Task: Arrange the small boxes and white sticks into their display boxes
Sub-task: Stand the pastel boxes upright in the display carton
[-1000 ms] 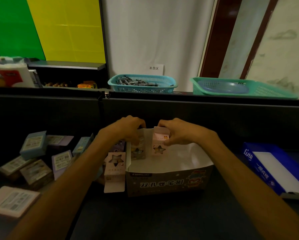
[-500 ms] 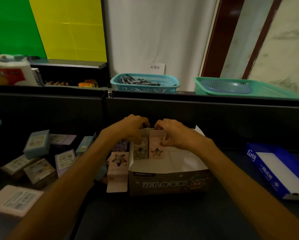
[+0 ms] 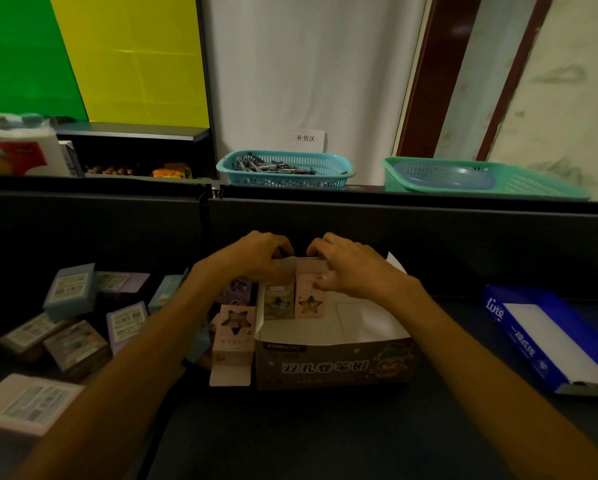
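Observation:
An open cardboard display box (image 3: pixel 335 367) with printed characters on its front stands on the dark counter. Two small boxes stand upright in its back left corner: a yellowish one (image 3: pixel 278 303) and a pink one with a star window (image 3: pixel 309 299). My left hand (image 3: pixel 252 258) curls over the top of the yellowish box. My right hand (image 3: pixel 349 268) holds the top of the pink box. Another pink star-window box (image 3: pixel 233 336) with an open flap leans outside against the display box's left wall.
Several loose small boxes (image 3: pixel 72 289) lie in a pile at the left. A blue display box (image 3: pixel 546 337) with a white inside sits at the right. On the ledge behind stand a blue basket of pens (image 3: pixel 285 169) and a green basket (image 3: pixel 481 180).
Both hands have pushed the pink box leftward and down against the yellowish box at the back left of the display box. The view has shifted slightly.

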Motion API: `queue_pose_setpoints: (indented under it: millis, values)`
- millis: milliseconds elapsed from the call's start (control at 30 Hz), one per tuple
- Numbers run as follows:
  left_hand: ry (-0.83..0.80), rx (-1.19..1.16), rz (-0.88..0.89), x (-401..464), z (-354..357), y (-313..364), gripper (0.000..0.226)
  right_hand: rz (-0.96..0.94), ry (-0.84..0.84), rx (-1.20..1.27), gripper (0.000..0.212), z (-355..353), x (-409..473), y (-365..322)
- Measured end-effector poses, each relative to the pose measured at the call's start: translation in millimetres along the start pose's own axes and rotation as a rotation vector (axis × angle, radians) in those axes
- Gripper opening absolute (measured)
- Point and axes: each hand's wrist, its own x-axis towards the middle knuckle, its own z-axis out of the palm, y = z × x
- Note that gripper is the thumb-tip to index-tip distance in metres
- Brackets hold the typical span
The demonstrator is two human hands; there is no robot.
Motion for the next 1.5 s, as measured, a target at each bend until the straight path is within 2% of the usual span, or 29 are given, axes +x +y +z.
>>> queue_pose_setpoints:
  millis: [167, 367, 600, 767, 1133, 1367, 1500]
  values:
    - [0.126, 0.011, -0.027, -20.6, -17.5, -4.3, 0.053, 0.046, 0.072, 0.026, 0.054, -24.0, -12.7, 2.3]
    - [0.294, 0.139, -0.116, -63.3, -19.4, -15.6, 0.056, 0.042, 0.104, -0.001, 0.057, -26.6, -24.7, -6.8]
    - [0.262, 0.19, -0.27, -113.5, -14.8, -36.6, 0.06, -0.055, 0.145, 0.037, 0.054, -25.3, -20.7, -38.7]
    - [0.248, 0.185, -0.318, -148.4, -22.2, -59.4, 0.06, -0.121, 0.149, 0.056, 0.051, -25.8, -17.5, -72.9]
    - [0.272, 0.081, -0.232, -197.9, -30.6, -112.8, 0.052, -0.115, 0.119, 0.055, 0.048, -13.0, -10.2, -165.7]
    - [0.207, -0.095, -0.115, -197.4, -4.9, -132.9, 0.043, 0.019, 0.068, 0.057, 0.04, 11.3, -21.3, -207.6]
    - [0.136, -0.213, -0.098, -189.2, 5.9, -138.0, 0.039, 0.076, 0.023, 0.0, 0.055, 21.8, -28.3, -216.3]
